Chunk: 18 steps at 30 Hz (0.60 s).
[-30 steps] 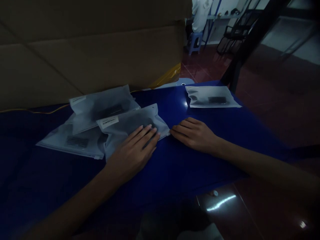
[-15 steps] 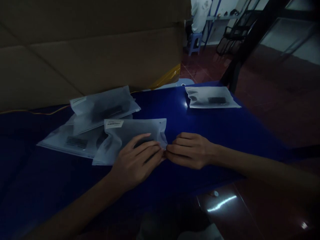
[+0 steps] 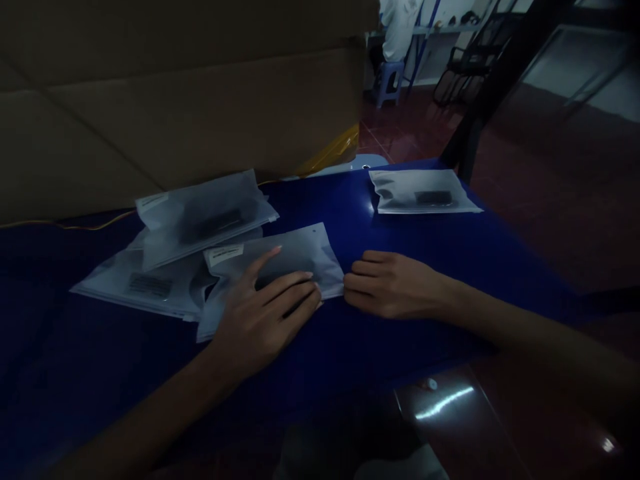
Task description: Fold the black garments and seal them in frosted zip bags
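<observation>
A frosted plastic bag (image 3: 295, 257) with a white label and a dark item inside lies on the blue table (image 3: 415, 253). My left hand (image 3: 263, 317) rests flat on its near half, fingers spread. My right hand (image 3: 393, 283) is curled, its fingertips pinching the bag's right edge. Behind it lie two more frosted bags (image 3: 200, 217), one stacked on the other (image 3: 145, 283). A separate frosted bag (image 3: 423, 192) lies at the far right of the table.
A large cardboard box (image 3: 175, 100) stands along the back of the table, with yellow tape (image 3: 333, 152) at its corner. Beyond the table edge is a red tiled floor (image 3: 550, 220). A seated person (image 3: 397, 30) and a blue stool (image 3: 387, 80) are far off.
The bag has been slid towards me, then back a little and turned. My right hand went from lying flat beside it to pinching its right edge. My left hand stayed on it.
</observation>
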Tool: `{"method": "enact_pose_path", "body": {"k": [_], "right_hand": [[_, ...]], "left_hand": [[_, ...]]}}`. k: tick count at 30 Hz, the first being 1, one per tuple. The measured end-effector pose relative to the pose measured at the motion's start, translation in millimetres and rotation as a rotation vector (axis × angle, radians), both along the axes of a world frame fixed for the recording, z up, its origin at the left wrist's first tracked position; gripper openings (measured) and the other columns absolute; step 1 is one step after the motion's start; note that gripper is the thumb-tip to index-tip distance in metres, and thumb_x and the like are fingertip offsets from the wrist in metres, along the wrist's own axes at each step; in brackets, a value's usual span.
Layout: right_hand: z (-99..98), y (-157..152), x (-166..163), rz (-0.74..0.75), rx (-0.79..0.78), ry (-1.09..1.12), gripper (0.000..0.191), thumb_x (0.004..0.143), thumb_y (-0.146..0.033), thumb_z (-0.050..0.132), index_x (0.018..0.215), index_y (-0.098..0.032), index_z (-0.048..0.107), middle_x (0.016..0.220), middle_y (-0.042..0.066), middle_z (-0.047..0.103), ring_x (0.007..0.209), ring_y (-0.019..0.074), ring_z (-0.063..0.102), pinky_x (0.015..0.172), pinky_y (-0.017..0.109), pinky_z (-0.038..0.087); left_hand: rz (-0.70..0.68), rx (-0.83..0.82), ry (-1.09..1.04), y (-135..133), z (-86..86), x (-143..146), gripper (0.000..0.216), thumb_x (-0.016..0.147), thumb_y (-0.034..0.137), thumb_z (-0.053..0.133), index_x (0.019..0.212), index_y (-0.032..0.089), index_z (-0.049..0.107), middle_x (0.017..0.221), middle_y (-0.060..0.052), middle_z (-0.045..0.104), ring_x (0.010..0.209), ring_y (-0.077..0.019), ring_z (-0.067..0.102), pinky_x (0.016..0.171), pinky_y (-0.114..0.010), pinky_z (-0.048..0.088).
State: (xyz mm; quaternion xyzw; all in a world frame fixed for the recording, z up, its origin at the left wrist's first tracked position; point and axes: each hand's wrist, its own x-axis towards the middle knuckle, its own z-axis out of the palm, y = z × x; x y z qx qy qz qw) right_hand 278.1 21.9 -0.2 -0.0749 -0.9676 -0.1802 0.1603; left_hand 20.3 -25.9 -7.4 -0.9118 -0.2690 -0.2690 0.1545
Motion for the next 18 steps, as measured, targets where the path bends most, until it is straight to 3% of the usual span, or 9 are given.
{"method": "enact_pose_path", "body": {"k": [4, 8, 12, 18], "right_hand": [[5.6, 6, 10, -0.017, -0.061, -0.047, 0.019, 0.099, -0.013, 0.056, 0.083, -0.018, 0.065, 0.078, 0.000, 0.063, 0.071, 0.0159, 0.054, 0.070, 0.033, 0.036], [5.5, 6, 15, -0.022, -0.125, -0.028, 0.020, 0.093, -0.018, 0.059, 0.074, -0.019, 0.061, 0.073, -0.001, 0.061, 0.066, 0.0152, 0.048, 0.067, 0.033, 0.034], [-2.0, 4, 11, -0.036, -0.032, 0.080, 0.019, 0.096, -0.022, 0.058, 0.079, -0.018, 0.064, 0.076, 0.001, 0.062, 0.070, 0.0163, 0.049, 0.068, 0.033, 0.034], [-6.1, 0, 1, -0.012, 0.063, 0.137, 0.023, 0.099, -0.007, 0.058, 0.081, -0.018, 0.067, 0.073, -0.001, 0.061, 0.072, 0.0153, 0.050, 0.067, 0.031, 0.033]], "left_hand": [[-0.006, 0.014, 0.003, 0, 4.6, 1, 0.022, 0.097, 0.006, 0.070, 0.113, 0.021, 0.070, 0.105, 0.001, 0.082, 0.104, -0.0181, 0.078, 0.118, -0.057, 0.047], [0.049, 0.018, -0.089, -2, 9.7, 5, 0.018, 0.095, 0.008, 0.073, 0.104, 0.023, 0.072, 0.098, 0.003, 0.081, 0.088, -0.0146, 0.077, 0.105, -0.046, 0.057], [0.073, -0.020, -0.112, -1, 10.6, 2, 0.018, 0.097, 0.009, 0.072, 0.105, 0.026, 0.071, 0.094, 0.006, 0.079, 0.081, -0.0114, 0.076, 0.100, -0.042, 0.058], [0.022, 0.026, -0.056, 4, 6.9, -1, 0.014, 0.096, 0.011, 0.072, 0.103, 0.023, 0.071, 0.096, 0.002, 0.079, 0.083, -0.0132, 0.074, 0.099, -0.043, 0.056]]}}
